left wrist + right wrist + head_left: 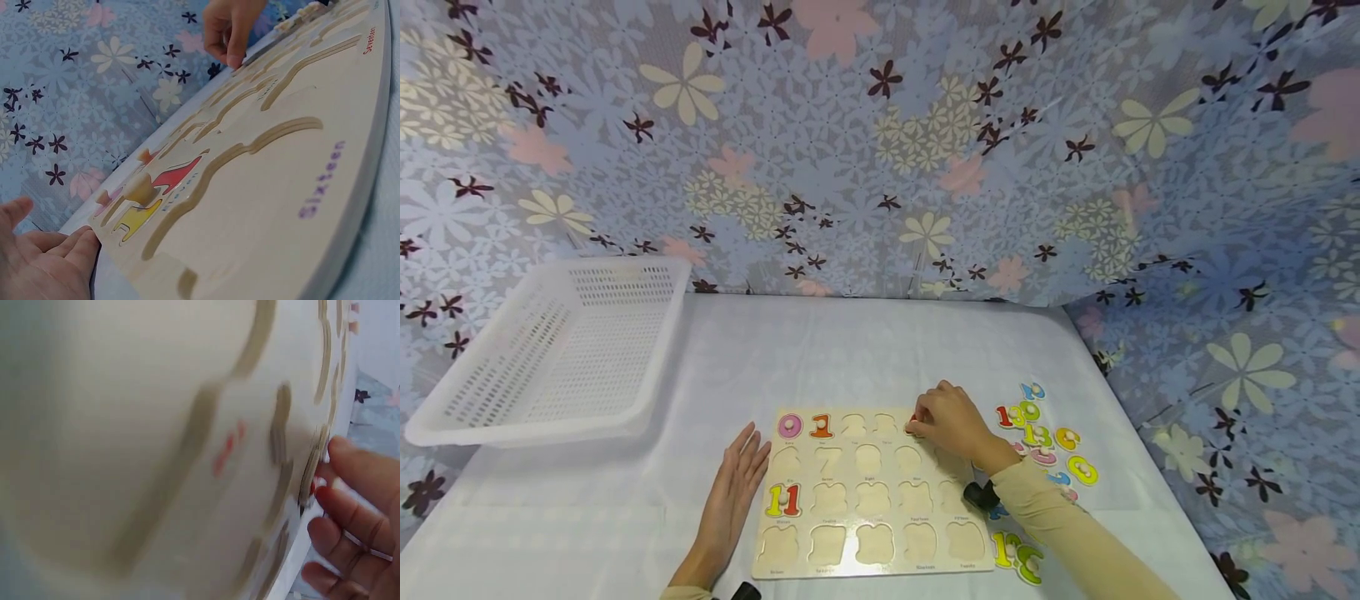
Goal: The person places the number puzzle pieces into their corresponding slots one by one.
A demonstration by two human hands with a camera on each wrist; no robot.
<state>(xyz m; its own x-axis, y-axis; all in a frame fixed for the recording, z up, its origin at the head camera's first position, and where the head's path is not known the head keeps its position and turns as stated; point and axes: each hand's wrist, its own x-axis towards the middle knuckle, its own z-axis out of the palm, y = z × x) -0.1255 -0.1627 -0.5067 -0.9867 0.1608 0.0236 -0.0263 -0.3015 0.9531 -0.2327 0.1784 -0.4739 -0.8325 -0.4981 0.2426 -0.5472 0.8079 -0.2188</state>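
A wooden number puzzle board (805, 533) with rows of shaped recesses lies on the table. A pink 0 (789, 426), an orange 1 (822, 427) and a yellow-and-red 11 (784, 500) sit in their recesses, each with a knob. At the board's upper right, my right hand (955, 421) pinches a small red number piece (912, 427) over the top row; the fingers hide most of it. My left hand (730, 492) lies along the board's left edge, fingers extended, and its fingertips (87, 240) are by the board's corner in the left wrist view.
Several loose number pieces lie right of the board, including a yellow 0 (1082, 471) and a green-and-yellow piece (1018, 557); my right forearm partly covers this group. A white plastic basket (655, 367) stands at the back left. Flowered cloth (880, 167) hangs behind the table.
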